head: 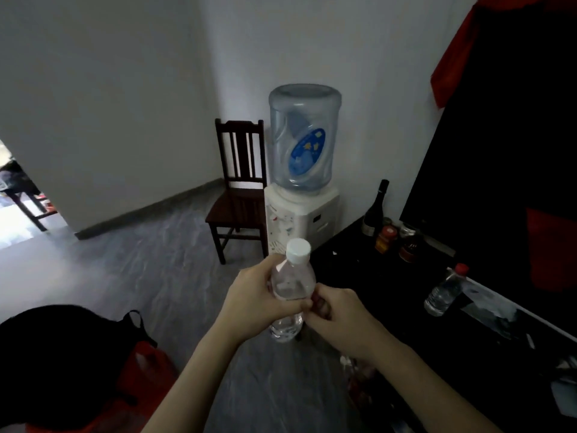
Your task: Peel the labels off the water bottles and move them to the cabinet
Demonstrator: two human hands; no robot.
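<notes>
I hold a clear plastic water bottle [293, 282] with a white cap upright in front of me, above the floor. My left hand [256, 295] wraps around its middle from the left. My right hand [334, 310] is closed at the bottle's right side, fingers pinched on what looks like a reddish label edge [316, 299]. A second clear bottle [445, 290] with a red cap stands on the dark cabinet top [359, 267] to the right, and I see no label on it.
A water dispenser [301, 214] with a blue jug stands ahead, a dark wooden chair [239, 195] to its left. A dark wine bottle [374, 210] and small jars [387, 239] sit at the cabinet's far end. A black and red bag [78, 364] lies at bottom left.
</notes>
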